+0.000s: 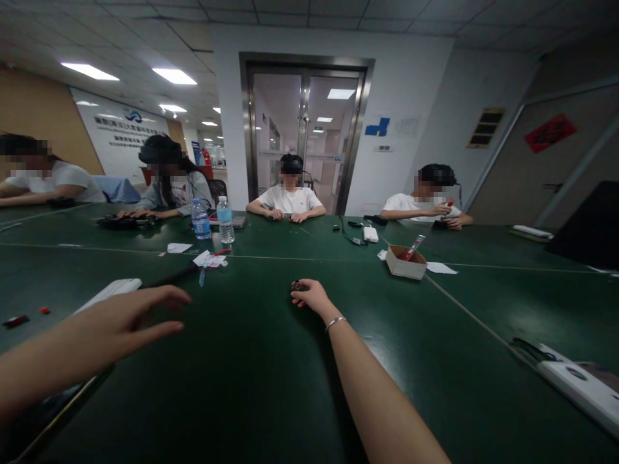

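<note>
My right hand (312, 296) rests over the middle of the green table (251, 374), its fingers curled around a small dark object (298, 287). The fingers cover most of that object, so its kind cannot be made out. A silver bracelet (335, 323) circles the right wrist. On the left, my left hand (140, 319) hovers above the table with thumb and fingers apart and nothing between them. Behind it lies a white, flat object (109, 291), partly hidden by the forearm. A small red-and-black piece (16, 321) and an orange bit (44, 310) lie farther left.
Two water bottles (225, 220) stand across the table near scraps of paper (210, 259). A small open box (406, 263) sits to the right, and a white power strip (580, 380) lies at the right edge. Several people wearing headsets sit along the far side.
</note>
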{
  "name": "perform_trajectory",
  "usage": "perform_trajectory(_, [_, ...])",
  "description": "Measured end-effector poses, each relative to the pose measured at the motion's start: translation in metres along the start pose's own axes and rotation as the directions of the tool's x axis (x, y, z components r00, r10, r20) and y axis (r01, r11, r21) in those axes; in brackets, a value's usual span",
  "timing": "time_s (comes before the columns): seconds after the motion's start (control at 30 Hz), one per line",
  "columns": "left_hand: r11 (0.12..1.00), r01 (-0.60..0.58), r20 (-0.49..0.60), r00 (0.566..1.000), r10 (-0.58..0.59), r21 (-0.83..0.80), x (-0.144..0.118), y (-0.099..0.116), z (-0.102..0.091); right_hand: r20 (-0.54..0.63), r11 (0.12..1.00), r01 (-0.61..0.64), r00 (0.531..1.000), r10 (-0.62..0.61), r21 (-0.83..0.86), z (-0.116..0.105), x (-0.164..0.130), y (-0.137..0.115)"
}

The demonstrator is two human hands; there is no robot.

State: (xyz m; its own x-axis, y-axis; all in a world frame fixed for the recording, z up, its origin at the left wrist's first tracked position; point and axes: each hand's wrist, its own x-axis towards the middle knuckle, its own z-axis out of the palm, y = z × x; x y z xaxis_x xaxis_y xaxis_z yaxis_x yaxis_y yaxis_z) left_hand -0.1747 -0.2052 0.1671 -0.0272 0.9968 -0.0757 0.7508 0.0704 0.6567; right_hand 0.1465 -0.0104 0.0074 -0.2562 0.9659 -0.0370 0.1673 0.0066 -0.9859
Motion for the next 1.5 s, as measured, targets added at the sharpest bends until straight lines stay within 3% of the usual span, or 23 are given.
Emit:
perform_trajectory(0.07, [0.945,-0.271,0.169,0.956,0.241,0.185,0.034,0.034,0.025,-0.007,1.0,-0.01,1.0,0.01,-0.017,0.001,-0.001,0.0])
perform_trajectory(0.13, [0.867,-0.425,0.269,0.894,0.357,0.262,0.066,0.062,0.06,-0.021,1.0,0.008,1.0,-0.009,-0.019,0.003,-0.003,0.0])
perform_trajectory(0.23, [0.779,-0.533,0.194,0.846,0.496,0.33,0.106,0.086,0.115,-0.04,0.996,0.082,0.996,-0.082,0.016,0.007,-0.006,-0.001])
perform_trajectory(0.33, [0.775,-0.546,0.034,0.824,0.566,0.318,0.135,0.091,0.159,-0.056,0.99,0.134,0.99,-0.132,0.05,0.009,-0.009,-0.003])
perform_trajectory(0.5, [0.821,-0.549,-0.049,0.826,0.562,0.158,0.16,0.082,0.2,-0.123,0.997,0.074,0.99,-0.073,0.005,0.011,-0.01,-0.006])
perform_trajectory(0.67, [0.836,-0.547,-0.242,0.817,0.524,-0.036,0.167,0.063,0.216,-0.123,0.988,0.146,0.981,-0.151,-0.044,0.013,-0.01,-0.003])
perform_trajectory(0.8, [0.819,-0.559,-0.322,0.805,0.498,-0.131,0.171,0.048,0.222,-0.118,0.994,0.113,0.987,-0.113,-0.009,0.011,-0.008,0.001])
perform_trajectory(1.07, [0.751,-0.418,-0.277,0.907,0.317,-0.511,0.177,0.032,0.226,-0.006,0.979,0.057,0.998,-0.057,0.198,0.001,-0.015,-0.004])
perform_trajectory(1.3, [0.781,-0.39,-0.269,0.918,0.291,-0.488,0.18,0.029,0.226,-0.046,0.968,0.154,0.988,-0.148,0.197,-0.002,-0.016,0.001])
perform_trajectory(1.5, [0.741,-0.36,-0.237,0.933,0.271,-0.567,0.185,0.025,0.228,-0.035,0.951,0.186,0.983,-0.183,0.247,-0.005,-0.018,0.003])
